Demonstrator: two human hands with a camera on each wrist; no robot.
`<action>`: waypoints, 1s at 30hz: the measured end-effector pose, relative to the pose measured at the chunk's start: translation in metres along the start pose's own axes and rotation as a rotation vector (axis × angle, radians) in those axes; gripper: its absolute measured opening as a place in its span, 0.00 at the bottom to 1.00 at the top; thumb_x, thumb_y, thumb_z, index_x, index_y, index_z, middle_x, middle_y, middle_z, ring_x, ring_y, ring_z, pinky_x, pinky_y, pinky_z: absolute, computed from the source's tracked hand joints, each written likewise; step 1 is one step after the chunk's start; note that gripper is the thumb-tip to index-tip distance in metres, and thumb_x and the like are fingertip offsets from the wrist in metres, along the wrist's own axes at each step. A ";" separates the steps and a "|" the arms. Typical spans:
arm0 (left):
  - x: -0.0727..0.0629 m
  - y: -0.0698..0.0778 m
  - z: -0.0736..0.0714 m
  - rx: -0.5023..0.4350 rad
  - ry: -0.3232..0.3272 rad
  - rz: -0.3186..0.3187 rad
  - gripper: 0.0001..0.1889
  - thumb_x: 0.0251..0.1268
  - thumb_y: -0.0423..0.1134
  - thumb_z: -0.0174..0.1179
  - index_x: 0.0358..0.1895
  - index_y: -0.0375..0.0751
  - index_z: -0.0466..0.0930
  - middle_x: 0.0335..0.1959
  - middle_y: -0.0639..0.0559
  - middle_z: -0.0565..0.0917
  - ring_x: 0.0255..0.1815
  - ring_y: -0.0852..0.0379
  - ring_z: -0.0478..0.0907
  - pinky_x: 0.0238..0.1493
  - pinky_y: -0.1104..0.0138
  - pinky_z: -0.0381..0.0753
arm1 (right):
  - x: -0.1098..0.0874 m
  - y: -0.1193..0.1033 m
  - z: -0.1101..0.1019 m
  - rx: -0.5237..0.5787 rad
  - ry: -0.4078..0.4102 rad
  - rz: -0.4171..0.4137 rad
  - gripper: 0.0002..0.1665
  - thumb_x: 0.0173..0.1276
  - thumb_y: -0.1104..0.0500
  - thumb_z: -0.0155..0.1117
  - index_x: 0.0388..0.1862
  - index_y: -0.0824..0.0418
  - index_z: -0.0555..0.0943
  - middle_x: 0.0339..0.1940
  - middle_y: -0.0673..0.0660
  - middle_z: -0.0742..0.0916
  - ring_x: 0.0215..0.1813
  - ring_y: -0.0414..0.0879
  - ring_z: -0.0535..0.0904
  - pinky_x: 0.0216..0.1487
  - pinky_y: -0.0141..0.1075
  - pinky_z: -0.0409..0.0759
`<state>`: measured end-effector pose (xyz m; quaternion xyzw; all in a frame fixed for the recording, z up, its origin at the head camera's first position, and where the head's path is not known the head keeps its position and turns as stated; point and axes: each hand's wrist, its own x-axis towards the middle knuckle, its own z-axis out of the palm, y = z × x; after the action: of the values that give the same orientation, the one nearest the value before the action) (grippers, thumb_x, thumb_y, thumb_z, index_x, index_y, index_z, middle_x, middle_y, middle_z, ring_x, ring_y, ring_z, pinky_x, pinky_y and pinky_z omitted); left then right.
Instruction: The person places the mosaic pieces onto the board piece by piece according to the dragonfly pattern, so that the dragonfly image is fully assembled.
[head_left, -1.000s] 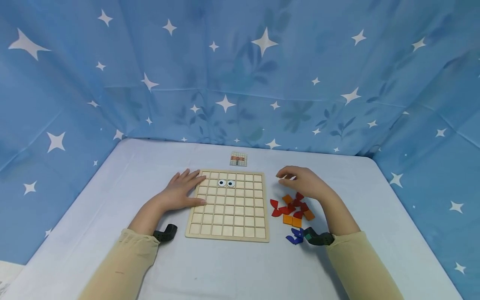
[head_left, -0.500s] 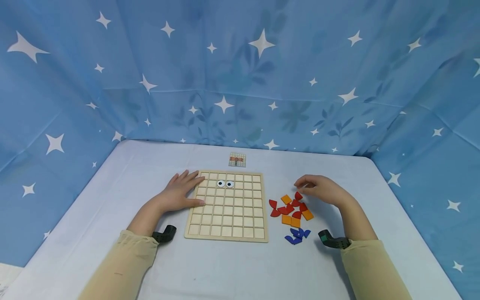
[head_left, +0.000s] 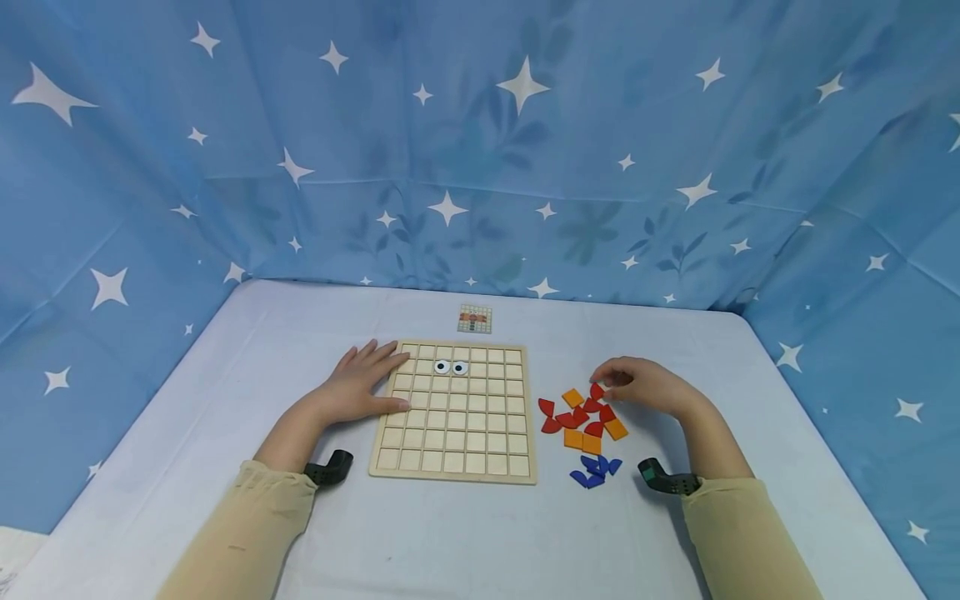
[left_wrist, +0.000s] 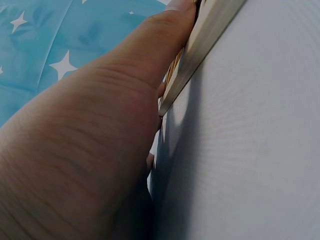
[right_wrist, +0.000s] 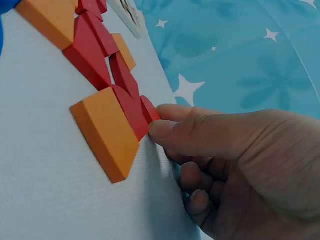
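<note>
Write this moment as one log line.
left hand: rests on wooden grid board; right hand: pinches red quarter-circle piece; eye discs: on board

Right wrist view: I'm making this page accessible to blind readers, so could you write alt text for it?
A person's right hand pinches a red piece with thumb and finger, beside other red pieces and orange pieces on a white surface. Behind is blue fabric with white stars.
</note>
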<state>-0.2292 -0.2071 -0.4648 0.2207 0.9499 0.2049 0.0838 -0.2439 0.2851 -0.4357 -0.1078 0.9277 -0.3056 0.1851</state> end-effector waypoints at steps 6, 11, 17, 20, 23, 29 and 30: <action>0.000 0.001 0.000 -0.006 -0.002 0.000 0.49 0.57 0.72 0.60 0.79 0.55 0.55 0.82 0.46 0.50 0.82 0.36 0.38 0.78 0.40 0.33 | 0.002 0.002 0.003 -0.017 0.010 -0.014 0.10 0.67 0.57 0.67 0.47 0.53 0.82 0.41 0.55 0.79 0.48 0.51 0.72 0.47 0.38 0.75; 0.000 0.002 -0.001 -0.013 -0.004 -0.004 0.49 0.57 0.71 0.60 0.79 0.55 0.55 0.82 0.46 0.50 0.82 0.37 0.38 0.78 0.40 0.33 | 0.002 0.004 0.003 -0.032 0.018 -0.020 0.11 0.66 0.56 0.68 0.47 0.53 0.80 0.38 0.55 0.77 0.46 0.50 0.71 0.43 0.37 0.74; -0.001 0.002 -0.002 -0.016 -0.003 -0.002 0.49 0.57 0.71 0.60 0.79 0.54 0.55 0.82 0.46 0.50 0.82 0.37 0.39 0.78 0.41 0.33 | 0.003 0.004 0.003 -0.035 0.033 -0.012 0.10 0.66 0.54 0.69 0.45 0.53 0.81 0.35 0.54 0.77 0.43 0.49 0.72 0.41 0.38 0.74; -0.001 0.002 -0.002 -0.016 -0.001 0.002 0.49 0.57 0.71 0.60 0.79 0.54 0.55 0.82 0.46 0.51 0.82 0.36 0.39 0.78 0.40 0.33 | 0.004 0.003 0.002 -0.030 0.044 -0.007 0.12 0.65 0.52 0.70 0.45 0.53 0.81 0.34 0.54 0.77 0.42 0.49 0.73 0.40 0.37 0.74; 0.000 0.001 -0.002 -0.012 -0.002 0.002 0.49 0.57 0.71 0.60 0.79 0.54 0.56 0.82 0.46 0.51 0.82 0.36 0.39 0.78 0.40 0.34 | 0.004 0.002 0.002 -0.024 0.046 -0.002 0.14 0.64 0.50 0.71 0.44 0.53 0.81 0.34 0.54 0.78 0.42 0.48 0.73 0.40 0.37 0.75; -0.001 0.000 -0.001 -0.011 -0.001 0.000 0.49 0.57 0.71 0.60 0.79 0.55 0.55 0.82 0.46 0.51 0.82 0.36 0.39 0.78 0.40 0.34 | 0.003 -0.009 0.001 -0.062 0.063 -0.020 0.12 0.66 0.51 0.70 0.45 0.54 0.81 0.35 0.53 0.79 0.41 0.48 0.74 0.40 0.36 0.76; -0.001 0.000 -0.001 -0.010 -0.001 0.000 0.49 0.57 0.71 0.60 0.79 0.55 0.55 0.82 0.46 0.51 0.82 0.36 0.39 0.78 0.40 0.34 | 0.003 -0.012 0.000 -0.070 0.068 -0.024 0.12 0.66 0.51 0.69 0.45 0.53 0.81 0.35 0.53 0.80 0.41 0.48 0.74 0.39 0.36 0.76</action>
<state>-0.2289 -0.2076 -0.4633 0.2204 0.9488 0.2097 0.0852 -0.2453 0.2743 -0.4292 -0.1149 0.9423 -0.2786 0.1459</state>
